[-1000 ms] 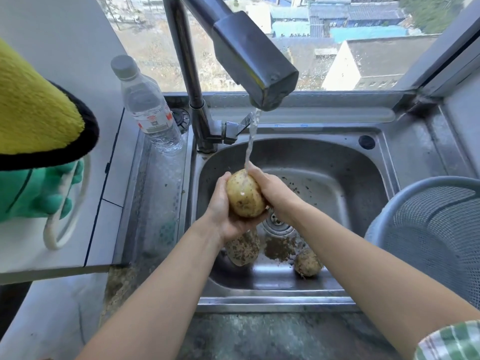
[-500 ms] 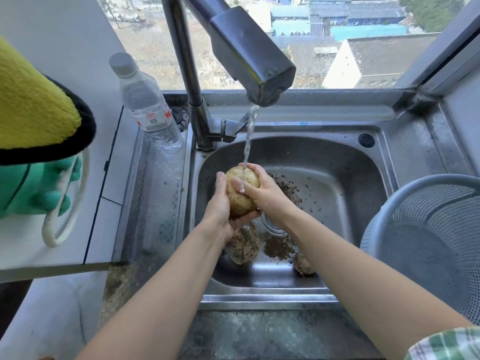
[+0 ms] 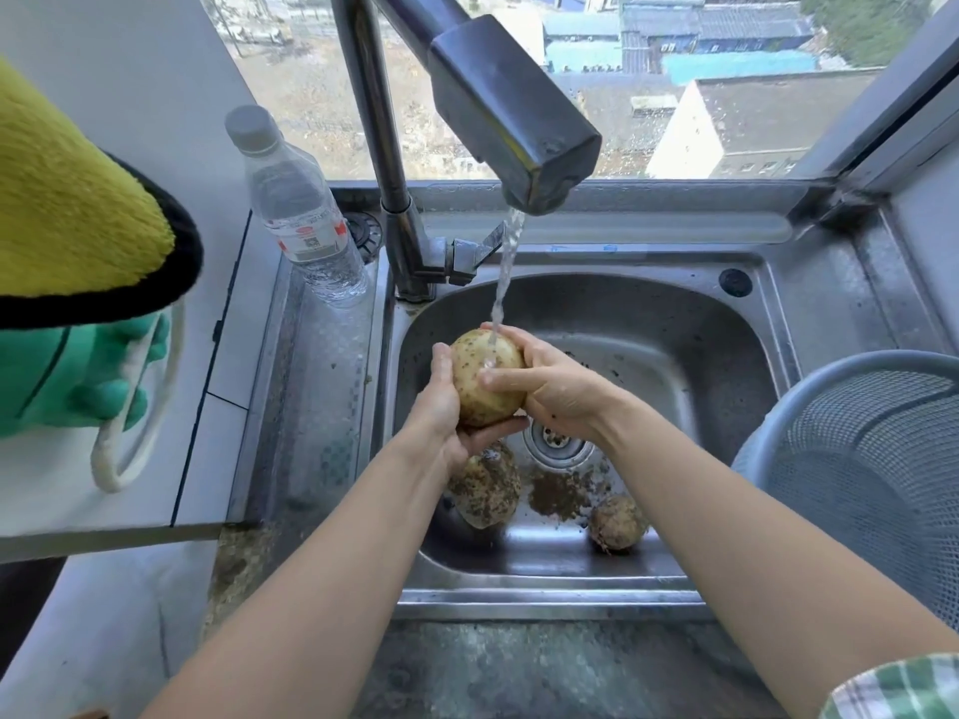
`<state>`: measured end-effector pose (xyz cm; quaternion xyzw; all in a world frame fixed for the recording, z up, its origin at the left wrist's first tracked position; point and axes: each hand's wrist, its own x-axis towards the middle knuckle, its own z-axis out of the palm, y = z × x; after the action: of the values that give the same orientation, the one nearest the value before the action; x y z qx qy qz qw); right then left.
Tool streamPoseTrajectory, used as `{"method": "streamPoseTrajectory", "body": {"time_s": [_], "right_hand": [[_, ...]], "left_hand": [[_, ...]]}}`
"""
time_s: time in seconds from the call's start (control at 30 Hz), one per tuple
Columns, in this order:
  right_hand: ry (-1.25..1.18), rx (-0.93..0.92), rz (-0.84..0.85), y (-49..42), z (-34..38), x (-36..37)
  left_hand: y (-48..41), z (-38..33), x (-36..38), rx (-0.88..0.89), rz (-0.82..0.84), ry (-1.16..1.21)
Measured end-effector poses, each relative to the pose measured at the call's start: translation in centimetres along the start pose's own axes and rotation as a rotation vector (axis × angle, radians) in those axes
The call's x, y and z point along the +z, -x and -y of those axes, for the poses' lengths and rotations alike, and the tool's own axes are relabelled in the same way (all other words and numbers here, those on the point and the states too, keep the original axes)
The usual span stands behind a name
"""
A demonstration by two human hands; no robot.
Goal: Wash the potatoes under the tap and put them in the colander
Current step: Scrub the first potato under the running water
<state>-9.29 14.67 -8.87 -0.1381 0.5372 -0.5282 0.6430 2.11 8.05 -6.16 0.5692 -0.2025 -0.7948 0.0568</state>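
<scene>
While a big muddy potato [image 3: 485,493] and a small muddy potato [image 3: 617,522] wait in the sink [image 3: 545,596], my left grip [image 3: 441,399] cups the held potato [image 3: 485,378] from beneath and my right grip [image 3: 555,394] clamps around it, keeping it under the tap [image 3: 514,116] stream; the colander [image 3: 840,361] stands ready at right.
</scene>
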Motion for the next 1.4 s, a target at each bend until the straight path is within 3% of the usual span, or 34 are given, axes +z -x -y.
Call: {"method": "streamPoseTrajectory", "body": {"time_s": [0.07,0.1,0.2,0.27,0.4,0.43,0.53,0.63,0.87,1.07,1.13,1.27,1.4], "right_hand": [[0.126,-0.038,-0.195,-0.2,-0.2,1.2],[0.122,-0.045,-0.2,-0.4,-0.4,1.2],[-0.097,0.016,0.065,0.1,0.1,-0.4],[-0.099,0.031,0.134,0.4,0.6,-1.0],[0.11,-0.044,-0.179,-0.5,0.3,1.2],[0.098,-0.042,-0.183,-0.7,0.2,1.2],[-0.093,0.021,0.03,-0.5,0.7,0.4],[-0.189,0.038,0.102,-0.4,1.2,-0.4],[-0.041,0.016,-0.165,-1.3,0.1,1.3],[-0.32,0.069,0.086,-0.7,0.7,-0.5],[-0.295,0.052,0.057,-0.8,0.7,-0.1],[-0.09,0.032,-0.165,-1.3,0.6,1.5],[-0.258,0.115,0.0,-1.0,1.0,0.5]], "left_hand": [[-0.2,0.2,0.4,0.023,-0.023,0.002],[-0.4,0.1,0.4,0.018,-0.03,0.008],[-0.7,-0.5,-0.3,-0.05,-0.001,0.028],[-0.6,-0.6,-0.4,-0.068,0.021,0.038],[-1.0,-0.2,0.2,0.025,-0.031,0.004],[-1.1,-0.2,0.0,0.029,-0.04,0.011],[-0.8,-0.6,-0.4,-0.017,-0.01,0.027],[-0.7,-0.6,-0.3,-0.003,0.011,0.017],[-1.3,-0.3,-0.5,0.051,-0.059,-0.043],[-0.7,-0.7,-0.6,0.031,-0.003,-0.052],[-0.7,-0.6,-0.3,0.061,-0.01,-0.085],[-0.5,-0.5,-0.2,0.076,-0.052,-0.094],[-0.3,-0.7,-0.7,0.028,-0.009,-0.047]]}}
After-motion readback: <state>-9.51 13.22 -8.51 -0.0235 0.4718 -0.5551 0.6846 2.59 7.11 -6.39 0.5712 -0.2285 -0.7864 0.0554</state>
